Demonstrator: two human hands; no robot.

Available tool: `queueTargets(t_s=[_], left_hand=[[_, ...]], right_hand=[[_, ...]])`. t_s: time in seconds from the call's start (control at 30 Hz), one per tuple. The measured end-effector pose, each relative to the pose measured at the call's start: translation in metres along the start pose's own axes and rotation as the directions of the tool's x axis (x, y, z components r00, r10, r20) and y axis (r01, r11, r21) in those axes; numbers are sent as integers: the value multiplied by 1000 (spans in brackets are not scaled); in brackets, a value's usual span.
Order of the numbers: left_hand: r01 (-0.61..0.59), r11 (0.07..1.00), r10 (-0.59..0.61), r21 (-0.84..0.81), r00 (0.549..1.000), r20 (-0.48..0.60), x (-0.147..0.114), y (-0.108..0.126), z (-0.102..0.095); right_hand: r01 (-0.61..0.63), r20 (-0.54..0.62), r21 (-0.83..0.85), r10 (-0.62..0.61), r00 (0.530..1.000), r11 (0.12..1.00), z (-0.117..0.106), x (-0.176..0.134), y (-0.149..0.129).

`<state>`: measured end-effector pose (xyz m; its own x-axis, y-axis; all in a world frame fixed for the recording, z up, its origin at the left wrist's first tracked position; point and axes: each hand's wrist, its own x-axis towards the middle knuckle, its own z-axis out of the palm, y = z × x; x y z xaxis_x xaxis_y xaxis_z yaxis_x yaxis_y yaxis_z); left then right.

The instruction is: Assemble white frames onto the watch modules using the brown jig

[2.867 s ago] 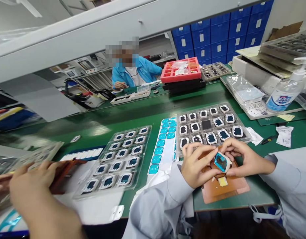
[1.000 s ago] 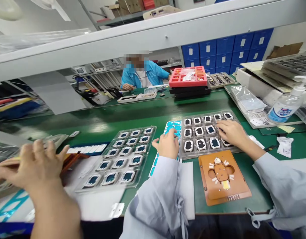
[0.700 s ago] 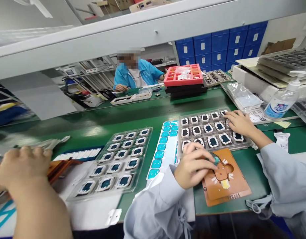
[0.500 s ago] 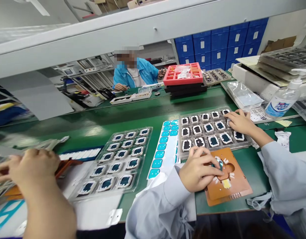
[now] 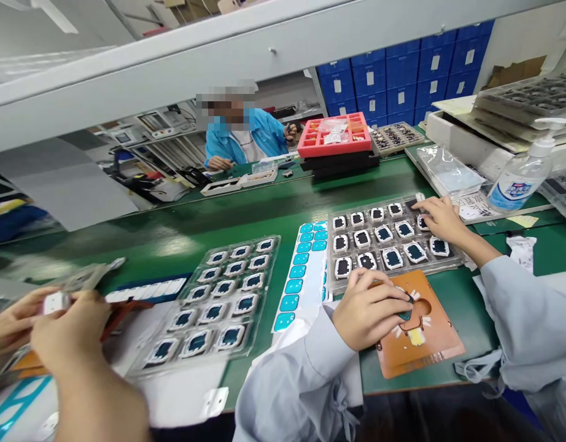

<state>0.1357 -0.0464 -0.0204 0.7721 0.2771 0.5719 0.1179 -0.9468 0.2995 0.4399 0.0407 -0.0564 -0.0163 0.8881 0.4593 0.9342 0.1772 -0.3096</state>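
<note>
Tray (image 5: 379,256) of framed parts (image 5: 415,252), left hand (image 5: 374,307) gripping dark piece (image 5: 407,310), right hand (image 5: 443,221), grip unclear

Left hand (image 5: 369,312) curled, right hand (image 5: 445,221) (palm down) farther forward.

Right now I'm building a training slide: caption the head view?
Left hand holding a small dark piece over a square orange-brown plate, right hand at a clear plastic tray.

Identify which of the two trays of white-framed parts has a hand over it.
The right tray, beside the orange plate: the right hand is over its far right corner, while no hand is over the left tray.
</note>
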Motion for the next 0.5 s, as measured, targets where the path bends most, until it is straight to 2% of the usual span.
queueTargets(t_s=[0.13,0.23,0.3,0.37,0.43,0.5], left_hand=[[-29,1000,29,-9,999,-18,0,1,0],[-22,999,21,-32,999,-32,0,4,2],[-3,999,2,-43,999,-35,-1,5,3],[6,998,-8,-65,1000,-26,-1,5,4],[-5,997,4,-83,1000,-16,-1,5,4],[-31,996,30,-82,1000,-5,-1,4,3]], right_hand=[[78,-105,45,-73,992,996,-11,0,-7],[127,-221,82,-106,970,989,-36,-13,-34],[199,-306,228,-124,944,953,-56,-28,-59],[189,-206,406,-111,972,894,-74,-44,-84],[115,-6,573,-136,991,811,-84,-57,-99],[-30,206,685,-154,967,728,-88,-66,-105]])
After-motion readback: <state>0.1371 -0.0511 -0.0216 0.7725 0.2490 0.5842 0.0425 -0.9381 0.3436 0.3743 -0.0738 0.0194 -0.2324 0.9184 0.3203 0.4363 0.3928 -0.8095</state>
